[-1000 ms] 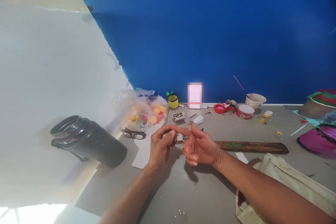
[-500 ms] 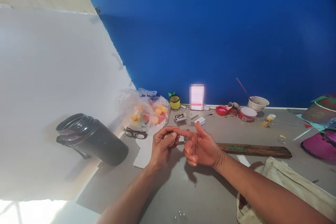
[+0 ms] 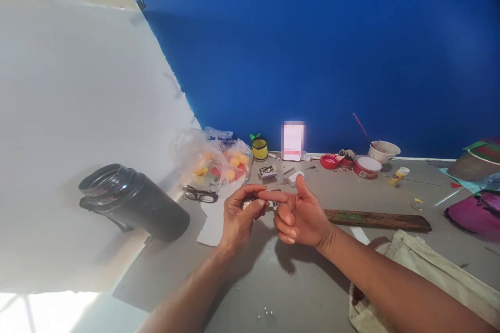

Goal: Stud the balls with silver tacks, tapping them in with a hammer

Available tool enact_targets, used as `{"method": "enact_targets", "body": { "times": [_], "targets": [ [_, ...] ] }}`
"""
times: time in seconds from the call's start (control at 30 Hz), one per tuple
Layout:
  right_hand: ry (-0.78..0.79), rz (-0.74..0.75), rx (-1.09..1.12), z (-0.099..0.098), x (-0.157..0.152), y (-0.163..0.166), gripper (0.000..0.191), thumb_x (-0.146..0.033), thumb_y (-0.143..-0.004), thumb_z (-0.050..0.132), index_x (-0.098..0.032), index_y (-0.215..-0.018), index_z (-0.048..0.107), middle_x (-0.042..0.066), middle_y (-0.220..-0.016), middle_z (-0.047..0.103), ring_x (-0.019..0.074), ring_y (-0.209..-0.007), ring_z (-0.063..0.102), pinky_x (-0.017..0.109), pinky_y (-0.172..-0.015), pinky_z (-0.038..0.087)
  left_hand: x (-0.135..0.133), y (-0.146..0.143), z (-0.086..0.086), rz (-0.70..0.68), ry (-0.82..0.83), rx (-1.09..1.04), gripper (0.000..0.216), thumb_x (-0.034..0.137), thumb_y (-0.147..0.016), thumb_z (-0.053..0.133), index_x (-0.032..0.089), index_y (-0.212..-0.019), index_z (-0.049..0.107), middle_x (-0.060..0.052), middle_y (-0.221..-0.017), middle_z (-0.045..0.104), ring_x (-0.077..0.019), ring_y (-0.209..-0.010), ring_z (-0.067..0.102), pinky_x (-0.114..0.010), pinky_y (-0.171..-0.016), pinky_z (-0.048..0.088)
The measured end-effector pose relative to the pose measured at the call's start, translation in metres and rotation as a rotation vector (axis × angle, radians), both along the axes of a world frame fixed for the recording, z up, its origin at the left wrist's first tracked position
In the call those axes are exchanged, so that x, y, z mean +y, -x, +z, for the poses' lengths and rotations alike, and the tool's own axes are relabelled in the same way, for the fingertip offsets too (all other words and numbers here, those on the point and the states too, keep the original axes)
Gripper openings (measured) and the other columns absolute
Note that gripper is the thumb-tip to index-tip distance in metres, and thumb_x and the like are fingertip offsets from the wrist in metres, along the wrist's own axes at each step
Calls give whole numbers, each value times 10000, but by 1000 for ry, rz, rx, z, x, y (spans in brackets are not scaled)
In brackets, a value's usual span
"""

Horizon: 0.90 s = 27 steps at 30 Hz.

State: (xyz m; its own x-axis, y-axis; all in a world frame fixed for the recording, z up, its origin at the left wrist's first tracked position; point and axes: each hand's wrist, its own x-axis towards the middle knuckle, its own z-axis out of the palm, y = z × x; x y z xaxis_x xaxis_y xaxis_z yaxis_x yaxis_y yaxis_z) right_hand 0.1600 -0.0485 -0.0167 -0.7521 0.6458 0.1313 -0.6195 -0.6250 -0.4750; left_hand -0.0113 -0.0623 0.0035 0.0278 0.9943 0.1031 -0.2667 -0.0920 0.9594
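Plainly, a small round object (image 3: pixel 247 203) is held between the curled thumb and fingers of the left hand (image 3: pixel 237 221), above the table (image 3: pixel 308 302), and is partly covered by them. The right hand (image 3: pixel 307 218) is held loosely spread, thumb raised, index fingertip met by the left fingers. Behind them, a patterned item (image 3: pixel 275 205) is mostly blocked from view. Farther off, a white carton (image 3: pixel 296 179) is seen; rightward, a wooden strip (image 3: pixel 378 220) and a cloth (image 3: pixel 425 270), leftward, eyeglasses (image 3: pixel 200 195) and a dark bottle (image 3: pixel 140 205).
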Motion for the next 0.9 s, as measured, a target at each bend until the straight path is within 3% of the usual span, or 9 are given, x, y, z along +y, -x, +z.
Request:
{"method": "enact_targets", "body": {
  "times": [0.17, 0.33, 0.47, 0.6, 0.9],
  "targets": [
    [13, 6, 78, 17, -18, 5, 1039, -761, -966, -53, -99, -1313, 669, -5, -527, 601, 130, -357, 336, 283, -429, 368, -9, 4, 7, -15, -95, 34, 212, 313, -752, 831, 203, -929, 794, -8, -690, 679, -130, -630, 583, -257, -616, 464],
    [32, 26, 169, 37, -47, 16, 947, -787, -977, 63, -165, -1314, 691, -42, -500, 559, 99, -317, 287, 243, -386, 353, -26, 6, 28, -61, -85, -80, 238, 361, -732, 864, 199, -896, 808, -19, -653, 684, -125, -576, 563, -246, -558, 434],
    [49, 15, 194, 40, -62, 23, 890, -768, -997, 109, -202, -1196, 766, -69, -437, 475, 96, -278, 250, 224, -346, 314, -43, 7, 39, -126, -78, -138, 218, 377, -758, 854, 198, -880, 828, -37, -636, 681, -135, -572, 555, -258, -544, 429],
    [87, -10, 97, 37, -67, 26, 819, -769, -997, 161, -267, -1123, 796, -78, -410, 436, 96, -274, 213, 217, -336, 287, -50, 5, 39, -87, -56, -136, 215, 389, -774, 836, 190, -857, 829, -52, -654, 688, -145, -581, 553, -272, -547, 429],
    [103, -125, 109, 44, -74, 29, 482, -637, -1032, 414, -350, -1196, 765, -47, -628, 653, 58, -338, 212, 193, -362, 321, -41, -12, 43, -41, 71, -229, 246, 400, -778, 788, 158, -810, 814, -34, -597, 602, -118, -563, 482, -239, -516, 350]
  ]
}}
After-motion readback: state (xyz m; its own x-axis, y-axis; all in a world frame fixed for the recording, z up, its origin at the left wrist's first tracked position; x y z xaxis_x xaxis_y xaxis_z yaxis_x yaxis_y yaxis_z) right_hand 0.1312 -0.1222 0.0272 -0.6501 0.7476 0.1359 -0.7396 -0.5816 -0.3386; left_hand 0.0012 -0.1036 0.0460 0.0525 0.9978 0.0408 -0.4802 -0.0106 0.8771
